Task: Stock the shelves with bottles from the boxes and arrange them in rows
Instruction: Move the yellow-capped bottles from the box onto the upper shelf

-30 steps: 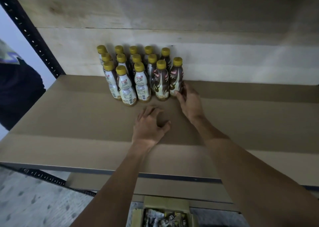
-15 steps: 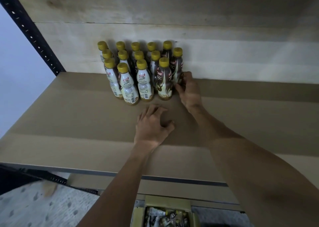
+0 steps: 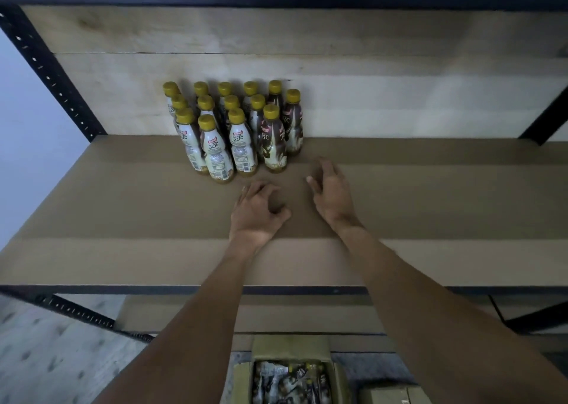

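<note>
- Bottles (image 3: 233, 127) with yellow caps stand upright in tight rows at the back of the cardboard-lined shelf (image 3: 430, 203), left of centre.
- The right hand (image 3: 330, 193), touching the rightmost brown bottle (image 3: 292, 123) half a second ago, now sits clear of it, fingers relaxed and empty.
- The left hand (image 3: 256, 216) rests on the shelf as before, fingers loosely bent, holding nothing.
- An open box (image 3: 292, 373) of bottles sits below.

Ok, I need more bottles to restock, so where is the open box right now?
Head view, bottom centre: the open box sits low down, below the front edge of the shelf, with a closed box just to its right.
</note>
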